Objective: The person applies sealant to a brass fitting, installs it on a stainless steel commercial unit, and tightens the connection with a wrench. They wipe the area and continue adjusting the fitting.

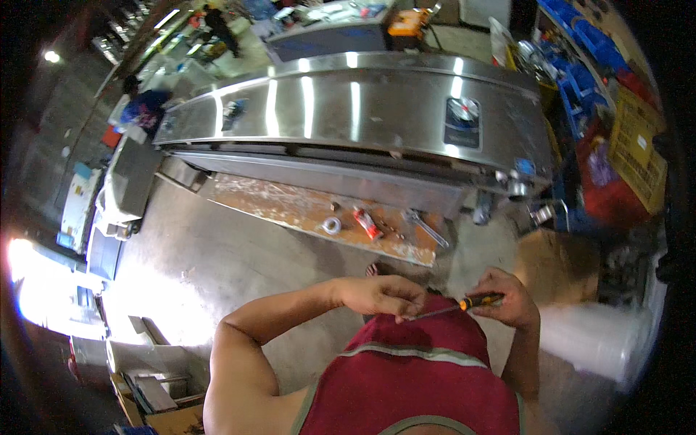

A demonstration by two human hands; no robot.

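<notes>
Item: one screwdriver (482, 299), black-and-yellow handle, slim metal shaft. Location: in front of your torso, over your dark red sleeveless top (413, 377), shaft aimed toward your left side.

Right hand (511, 298): fingers closed around the screwdriver's handle.

Left hand (391, 296): fingers curled, fingertips drawn together beside the shaft's far end — you cannot tell from this view whether they pinch the tip or a small part.

Beyond your hands: one long wooden plank (290, 209), paint-worn, low along the front of the steel unit. Upon it, left to right: one white ring-shaped roll (331, 225); one red-and-white tube (368, 224); a few small fittings (395, 230), too small to identify; one adjustable wrench (428, 228), lying aslant near the plank's right end.

Behind the plank: one long stainless-steel unit (326, 109), with a round dial (464, 109) on a dark plate at its right.

To your right: one cardboard box (557, 270) on the floor; one bundle in translucent wrap (591, 341), nearer you — blurred. Farther right, upper: blue bins (578, 87).
</notes>
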